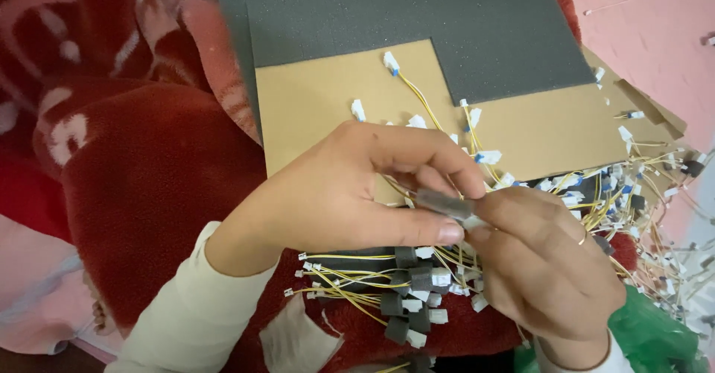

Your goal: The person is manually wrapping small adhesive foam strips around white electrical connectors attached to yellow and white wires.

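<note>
My left hand (350, 194) and my right hand (547, 261) meet at the middle of the view and together pinch a small grey foam strip (445, 205) with a white connector at its end. Below them lies a bundle of yellow wires wrapped in grey foam bands (406, 291), with white plugs at the ends. Loose yellow wires with white connectors (477, 131) spread over the tan cardboard sheet (313, 105) behind my hands.
A dark grey foam sheet (447, 15) covers the top of the cardboard. A red patterned blanket (134, 157) fills the left. A tangled pile of wires (640, 187) lies right, a green bag (655, 336) at lower right, a pink surface (655, 38) top right.
</note>
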